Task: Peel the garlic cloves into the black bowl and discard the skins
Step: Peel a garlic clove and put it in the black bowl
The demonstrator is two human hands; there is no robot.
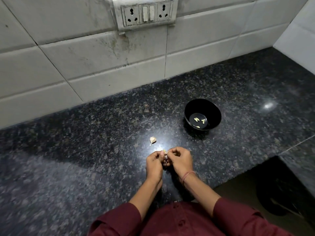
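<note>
Here left grip and right grip both pinch garlic clove, seemingly part-peeled; black bowl holds peeled cloves.

Between our left hand and right hand, over the speckled dark stone counter: small part-peeled garlic clove, pinched by both. Just behind-left, on the counter: loose unpeeled papery garlic clove. Farther back-right: round black bowl, peeled pale cloves in it.
</note>
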